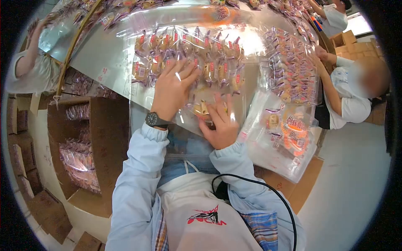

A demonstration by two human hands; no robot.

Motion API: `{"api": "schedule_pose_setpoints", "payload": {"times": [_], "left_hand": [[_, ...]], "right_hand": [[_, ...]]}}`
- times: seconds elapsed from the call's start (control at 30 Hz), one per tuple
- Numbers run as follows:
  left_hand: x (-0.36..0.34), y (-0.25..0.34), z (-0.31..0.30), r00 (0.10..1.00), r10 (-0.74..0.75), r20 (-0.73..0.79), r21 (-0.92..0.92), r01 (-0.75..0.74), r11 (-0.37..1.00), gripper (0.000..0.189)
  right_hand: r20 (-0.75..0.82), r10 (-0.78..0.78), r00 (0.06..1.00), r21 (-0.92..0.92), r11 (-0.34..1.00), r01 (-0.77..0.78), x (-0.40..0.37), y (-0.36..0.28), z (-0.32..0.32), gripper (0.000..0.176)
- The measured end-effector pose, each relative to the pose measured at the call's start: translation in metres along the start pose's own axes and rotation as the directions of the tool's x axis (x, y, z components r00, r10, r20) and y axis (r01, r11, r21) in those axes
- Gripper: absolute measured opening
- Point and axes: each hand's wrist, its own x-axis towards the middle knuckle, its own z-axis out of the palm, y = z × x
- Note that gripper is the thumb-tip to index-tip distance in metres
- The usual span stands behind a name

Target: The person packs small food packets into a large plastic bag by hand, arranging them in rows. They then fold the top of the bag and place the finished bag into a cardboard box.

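Note:
My left hand (173, 88) lies flat with fingers stretched out, its fingertips over the lower row of small wrapped snack packets (209, 72). These packets stand in two rows within a large clear plastic bag (144, 100), whose near edge hangs toward my lap. My right hand (220, 125) is nearer to me, fingers spread, with thumb and fingertips beside a loose snack packet (202, 109) in a purple-edged clear wrapper. That packet is partly covered by the shiny film. A black watch (155, 120) is on my left wrist.
A stack of printed clear bags (289, 142) lies at my right, a single packet on it. Behind it is a filled bag of packets (291, 67). One person (347, 88) works at right, another (35, 71) at left. An open carton (104, 142) holds bagged packets.

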Motion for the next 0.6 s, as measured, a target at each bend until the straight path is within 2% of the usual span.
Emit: {"api": "schedule_pose_setpoints", "payload": {"times": [0.07,0.17,0.27,0.37,0.43,0.5,0.53,0.57,0.6], "left_hand": [[-0.001,0.001,0.006,0.999,0.037,-0.02,0.037,-0.036,0.999,0.041],[-0.004,0.006,0.009,0.995,-0.03,-0.091,0.031,0.033,0.999,0.035],[-0.003,0.004,0.006,0.995,-0.017,-0.102,0.021,0.019,1.0,0.035],[0.004,0.003,0.005,0.994,-0.07,-0.087,-0.005,0.07,0.998,0.039],[0.008,0.003,0.003,0.994,-0.059,-0.087,0.061,0.065,0.996,0.041],[0.006,-0.002,0.004,0.995,-0.051,-0.087,0.094,0.059,0.994,0.042],[0.002,-0.007,0.009,0.995,-0.043,-0.085,0.089,0.051,0.995,0.041],[0.001,-0.009,0.012,0.996,-0.033,-0.084,0.082,0.04,0.996,0.041],[0.003,-0.006,0.012,0.991,-0.06,-0.116,0.065,0.068,0.996,0.04]], "right_hand": [[0.05,0.108,0.993,0.019,0.994,-0.109,-0.002,-0.001,-0.002,0.053],[-0.005,-0.066,0.998,-0.111,0.992,0.065,-0.002,0.006,0.006,0.049],[0.038,-0.021,0.999,-0.03,0.999,0.022,0.003,0.002,0.004,0.053],[0.01,-0.064,0.998,-0.02,0.998,0.065,0.002,0.012,0.014,0.055],[-0.032,0.01,0.999,0.153,0.988,-0.005,0.002,0.013,0.013,0.057],[-0.02,0.22,0.975,0.48,0.858,-0.184,0.006,0.007,0.01,0.059],[0.051,0.378,0.924,0.679,0.665,-0.31,0.007,-0.004,0.005,0.06],[0.155,0.504,0.85,0.821,0.413,-0.395,0.008,-0.011,0.004,0.06],[0.128,0.465,0.876,0.837,0.424,-0.348,0.009,-0.012,0.008,0.063]]}}
